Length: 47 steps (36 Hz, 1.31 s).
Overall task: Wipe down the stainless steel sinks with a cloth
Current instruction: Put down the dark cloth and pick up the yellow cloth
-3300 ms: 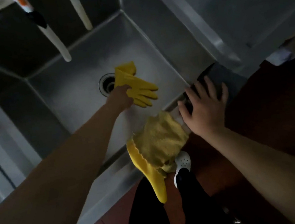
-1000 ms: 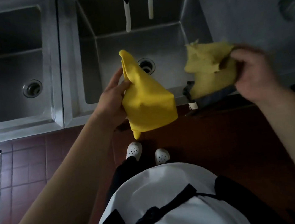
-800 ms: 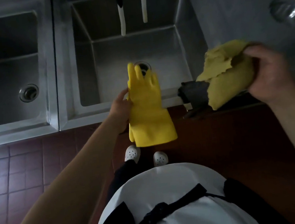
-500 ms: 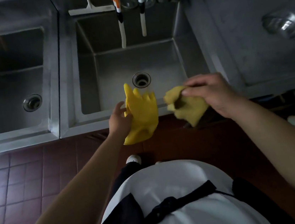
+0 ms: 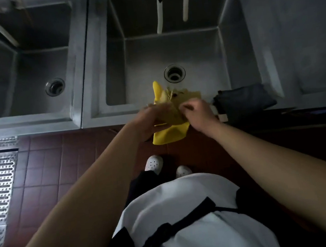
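Both hands together at the front rim of the right sink. Left hand gripping a yellow rubber glove, fingers curled round it. Right hand pinching the yellow cloth bunched against the glove (edges blurred). Dark folded cloth just right, draped over the rim. Left sink alongside.

Left hand fingers blurred; grip unclear. Glove and cloth bunch together between the hands, boundary hard to tell. Right hand covers part of the cloth. Left sink cut off at the frame edge. Hoses' tops cropped.
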Each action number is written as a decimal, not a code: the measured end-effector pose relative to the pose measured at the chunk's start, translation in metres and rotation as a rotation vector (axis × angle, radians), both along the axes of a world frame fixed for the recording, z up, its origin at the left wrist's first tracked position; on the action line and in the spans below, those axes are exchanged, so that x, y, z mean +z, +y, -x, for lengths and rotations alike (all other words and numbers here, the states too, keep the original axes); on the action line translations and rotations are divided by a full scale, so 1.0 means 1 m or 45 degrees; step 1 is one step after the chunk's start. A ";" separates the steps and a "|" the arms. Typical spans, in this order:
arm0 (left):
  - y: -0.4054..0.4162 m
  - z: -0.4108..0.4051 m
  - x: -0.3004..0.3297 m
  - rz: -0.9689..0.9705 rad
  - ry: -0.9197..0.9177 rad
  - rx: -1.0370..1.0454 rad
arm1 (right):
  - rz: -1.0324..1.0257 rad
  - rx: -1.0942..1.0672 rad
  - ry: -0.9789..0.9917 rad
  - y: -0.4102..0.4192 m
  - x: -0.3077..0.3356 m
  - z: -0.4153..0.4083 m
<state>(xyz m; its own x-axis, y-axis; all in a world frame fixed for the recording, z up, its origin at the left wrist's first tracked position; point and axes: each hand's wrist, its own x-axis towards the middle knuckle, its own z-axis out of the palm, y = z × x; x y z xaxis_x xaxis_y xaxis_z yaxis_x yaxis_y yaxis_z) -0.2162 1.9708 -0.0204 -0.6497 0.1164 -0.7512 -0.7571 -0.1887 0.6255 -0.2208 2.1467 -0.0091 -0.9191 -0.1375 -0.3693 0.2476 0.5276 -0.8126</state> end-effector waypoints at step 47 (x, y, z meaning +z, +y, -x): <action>0.007 -0.040 0.008 0.163 -0.013 0.057 | 0.360 -0.356 -0.514 0.021 -0.009 0.011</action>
